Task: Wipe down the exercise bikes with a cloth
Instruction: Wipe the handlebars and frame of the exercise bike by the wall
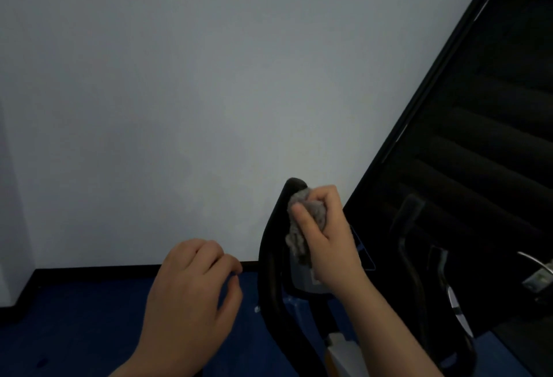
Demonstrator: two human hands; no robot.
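We see the cloth (305,221), grey, nubbly and crumpled into a wad, pressed against the upper end of the black curved handlebar (270,260) of the exercise bike (338,343), near its rounded tip. Our right hand (326,236) has its grip clenched around the cloth, a loose tail hanging below the fingers. Our left hand (191,296) hovers apart over the blue floor (74,316), grasping nothing, fingers loosely curled. A pale wall (209,77) lies behind.
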